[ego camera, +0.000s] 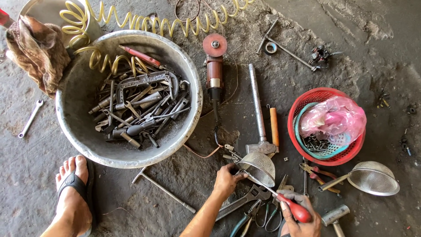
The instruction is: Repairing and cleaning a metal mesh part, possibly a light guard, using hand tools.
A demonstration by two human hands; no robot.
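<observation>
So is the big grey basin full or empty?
Partly full: the grey basin holds a heap of metal tools across its bottom, well below the rim, with a yellow coiled hose draped in.

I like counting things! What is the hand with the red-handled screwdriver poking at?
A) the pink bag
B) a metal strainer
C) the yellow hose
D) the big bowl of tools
B: the right hand holds the red-handled screwdriver, whose tip meets the metal strainer that the left hand steadies.
</observation>
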